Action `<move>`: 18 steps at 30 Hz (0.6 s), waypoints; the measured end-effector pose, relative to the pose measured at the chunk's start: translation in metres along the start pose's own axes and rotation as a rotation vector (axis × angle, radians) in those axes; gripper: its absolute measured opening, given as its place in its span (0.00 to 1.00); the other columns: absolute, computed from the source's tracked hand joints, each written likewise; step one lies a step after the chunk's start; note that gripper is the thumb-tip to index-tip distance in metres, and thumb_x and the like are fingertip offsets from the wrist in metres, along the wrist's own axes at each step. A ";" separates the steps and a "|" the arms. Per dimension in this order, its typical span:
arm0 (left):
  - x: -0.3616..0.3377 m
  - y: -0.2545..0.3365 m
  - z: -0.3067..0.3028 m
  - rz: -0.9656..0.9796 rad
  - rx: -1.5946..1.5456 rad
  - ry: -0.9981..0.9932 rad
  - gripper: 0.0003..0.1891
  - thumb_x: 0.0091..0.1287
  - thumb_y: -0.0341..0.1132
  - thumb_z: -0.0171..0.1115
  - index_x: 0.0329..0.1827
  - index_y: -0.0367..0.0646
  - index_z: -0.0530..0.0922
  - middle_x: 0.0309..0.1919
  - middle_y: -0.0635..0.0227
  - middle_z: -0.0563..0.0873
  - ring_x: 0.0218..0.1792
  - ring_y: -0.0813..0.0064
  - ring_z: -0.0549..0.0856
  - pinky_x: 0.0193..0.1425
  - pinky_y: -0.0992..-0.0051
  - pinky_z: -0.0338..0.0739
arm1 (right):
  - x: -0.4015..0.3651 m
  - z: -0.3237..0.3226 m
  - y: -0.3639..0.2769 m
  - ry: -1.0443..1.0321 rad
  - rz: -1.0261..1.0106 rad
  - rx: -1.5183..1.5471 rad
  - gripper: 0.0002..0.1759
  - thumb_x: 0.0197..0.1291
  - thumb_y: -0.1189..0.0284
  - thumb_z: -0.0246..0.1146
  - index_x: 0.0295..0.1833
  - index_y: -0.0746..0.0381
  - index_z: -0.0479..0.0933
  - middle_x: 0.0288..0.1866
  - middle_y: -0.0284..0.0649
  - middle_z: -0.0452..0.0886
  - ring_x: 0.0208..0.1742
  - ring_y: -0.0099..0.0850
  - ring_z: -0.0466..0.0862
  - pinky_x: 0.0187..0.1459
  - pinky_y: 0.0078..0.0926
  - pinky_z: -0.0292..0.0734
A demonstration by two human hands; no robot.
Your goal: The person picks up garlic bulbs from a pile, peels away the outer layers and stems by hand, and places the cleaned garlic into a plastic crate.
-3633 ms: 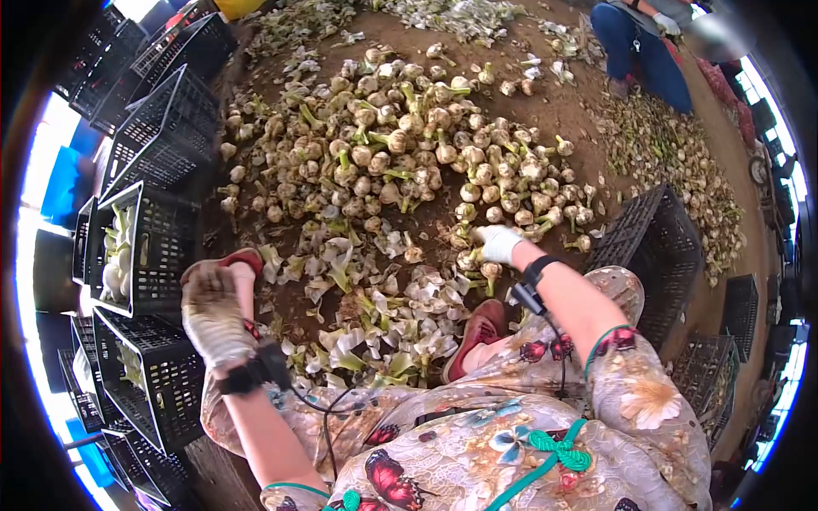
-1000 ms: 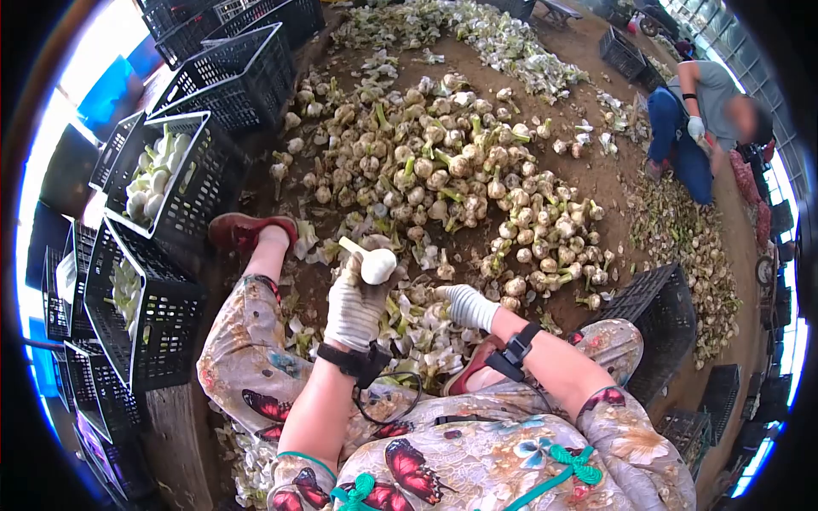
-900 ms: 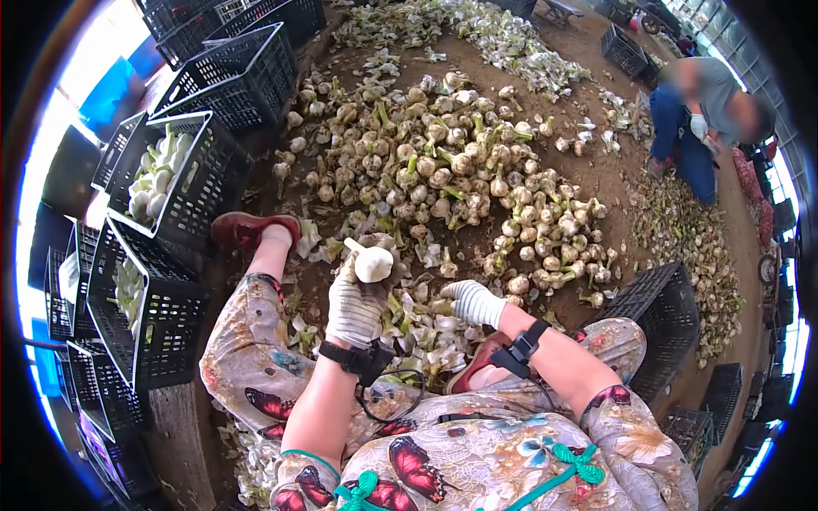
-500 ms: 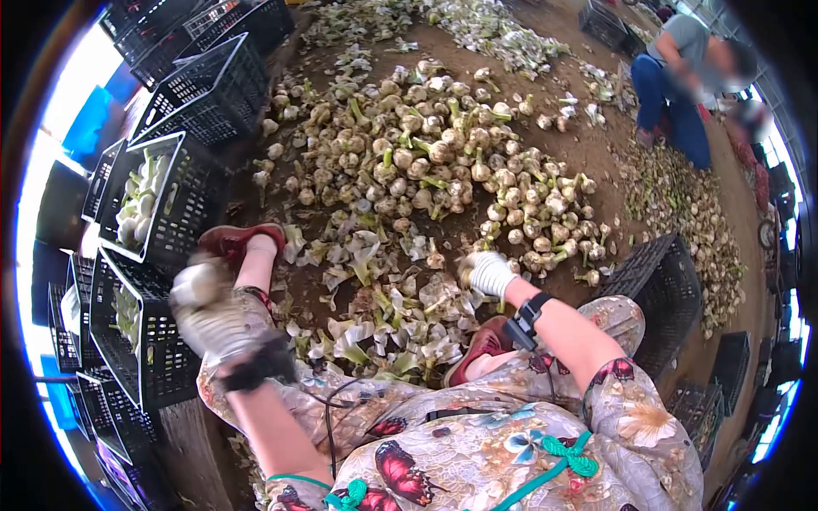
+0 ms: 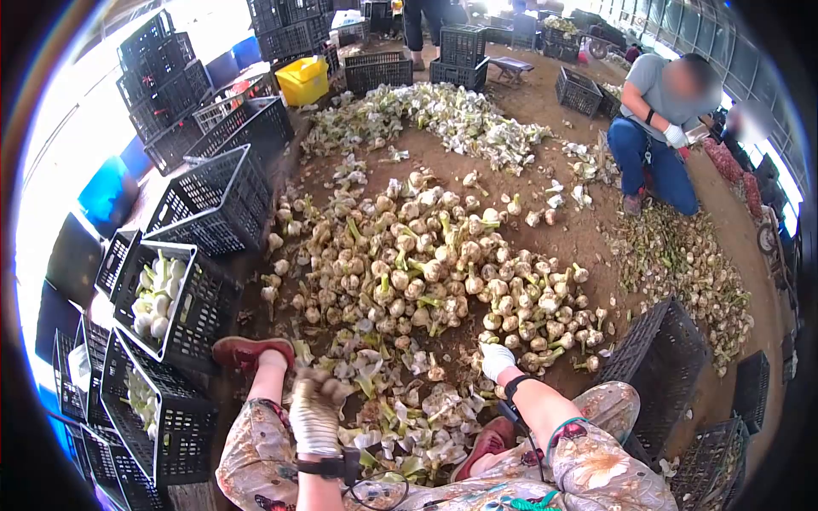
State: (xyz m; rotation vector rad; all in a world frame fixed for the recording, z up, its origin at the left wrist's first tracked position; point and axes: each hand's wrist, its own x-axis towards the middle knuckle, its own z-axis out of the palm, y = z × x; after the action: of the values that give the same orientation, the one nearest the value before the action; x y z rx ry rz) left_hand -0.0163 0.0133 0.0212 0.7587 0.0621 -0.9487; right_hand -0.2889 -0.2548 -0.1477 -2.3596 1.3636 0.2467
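Observation:
Garlic bulbs with cut green stems lie heaped on the dirt floor in front of me. My right hand, in a white glove, is at the near edge of the heap, beside or touching the closest bulbs. The back of the hand faces me and hides what the fingertips do. Over the loose garlic skins, between my shoes, is my left hand in a soiled glove. Its fingers are smeared by motion, so whether they hold anything cannot be made out.
On my left stand black crates, one with trimmed white bulbs, another partly filled. A tilted black crate is by my right knee. A co-worker crouches by another garlic heap. A yellow tub stands farther back.
My left hand has moved right, from beside the crates to above the skins. My right hand has shifted slightly right, against the bulbs. The view has tilted up, showing more background.

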 end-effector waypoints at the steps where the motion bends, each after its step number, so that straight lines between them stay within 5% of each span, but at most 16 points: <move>1: -0.002 -0.010 0.007 -0.031 0.152 0.098 0.14 0.64 0.36 0.57 0.50 0.43 0.72 0.41 0.68 0.78 0.41 0.72 0.79 0.39 0.71 0.79 | -0.002 0.000 0.000 0.008 -0.001 0.027 0.12 0.53 0.69 0.55 0.43 0.59 0.76 0.38 0.51 0.81 0.41 0.49 0.80 0.42 0.44 0.74; 3: -0.009 -0.029 0.018 -0.100 0.544 0.149 0.23 0.61 0.36 0.60 0.59 0.43 0.68 0.42 0.66 0.78 0.43 0.71 0.79 0.36 0.71 0.80 | -0.017 -0.035 -0.026 -0.016 -0.161 0.137 0.15 0.50 0.63 0.61 0.41 0.60 0.76 0.36 0.51 0.81 0.39 0.49 0.80 0.39 0.42 0.74; 5: -0.007 -0.052 -0.005 -0.280 0.641 -0.027 0.34 0.59 0.39 0.63 0.68 0.47 0.60 0.52 0.61 0.75 0.47 0.67 0.78 0.44 0.64 0.80 | -0.028 -0.066 -0.059 -0.082 -0.442 0.224 0.13 0.53 0.67 0.58 0.42 0.62 0.76 0.38 0.50 0.81 0.40 0.45 0.81 0.41 0.37 0.75; 8: -0.019 -0.066 0.021 -0.464 0.456 -0.139 0.29 0.60 0.36 0.61 0.65 0.47 0.63 0.49 0.63 0.76 0.49 0.69 0.77 0.49 0.55 0.77 | -0.068 -0.117 -0.119 -0.274 -0.654 0.558 0.21 0.55 0.70 0.62 0.55 0.61 0.72 0.43 0.42 0.82 0.45 0.29 0.81 0.48 0.26 0.75; 9: -0.019 -0.074 0.020 -0.409 0.327 -0.247 0.24 0.59 0.34 0.62 0.60 0.46 0.67 0.50 0.64 0.76 0.51 0.70 0.77 0.48 0.58 0.78 | -0.076 -0.117 -0.131 -0.299 -0.686 0.715 0.21 0.56 0.73 0.62 0.57 0.61 0.71 0.45 0.37 0.81 0.47 0.23 0.78 0.50 0.24 0.73; 11: -0.015 -0.072 0.024 -0.316 0.083 -0.275 0.26 0.54 0.30 0.67 0.57 0.43 0.69 0.44 0.66 0.79 0.41 0.71 0.81 0.46 0.63 0.80 | -0.085 -0.104 -0.146 0.005 -0.704 1.174 0.20 0.59 0.69 0.62 0.56 0.61 0.71 0.43 0.34 0.80 0.44 0.22 0.79 0.46 0.22 0.75; 14: -0.017 -0.083 0.030 0.139 0.479 -0.325 0.30 0.50 0.27 0.70 0.57 0.43 0.67 0.44 0.67 0.77 0.43 0.72 0.79 0.49 0.68 0.77 | -0.109 -0.108 -0.158 -0.377 -0.140 1.672 0.15 0.61 0.62 0.61 0.50 0.57 0.74 0.36 0.28 0.79 0.34 0.17 0.79 0.31 0.15 0.75; 16: -0.021 -0.088 0.026 0.462 0.726 -0.333 0.32 0.47 0.26 0.71 0.56 0.42 0.67 0.44 0.68 0.76 0.44 0.73 0.78 0.51 0.72 0.75 | -0.117 -0.090 -0.168 -0.257 -0.149 1.512 0.12 0.61 0.61 0.61 0.44 0.58 0.76 0.34 0.28 0.78 0.32 0.17 0.77 0.32 0.16 0.73; 18: -0.028 -0.085 0.017 0.498 0.943 -0.392 0.36 0.44 0.23 0.71 0.58 0.45 0.64 0.49 0.65 0.74 0.49 0.72 0.75 0.55 0.72 0.71 | -0.105 -0.049 -0.166 -0.281 -0.090 1.527 0.13 0.61 0.64 0.59 0.45 0.61 0.78 0.33 0.33 0.80 0.36 0.21 0.74 0.39 0.23 0.71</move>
State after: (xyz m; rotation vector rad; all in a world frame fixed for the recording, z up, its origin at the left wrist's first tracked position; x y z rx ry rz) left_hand -0.1016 -0.0068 -0.0039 1.3464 -0.9358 -0.5958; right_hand -0.2021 -0.1198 -0.0248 -1.0153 0.7506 -0.3751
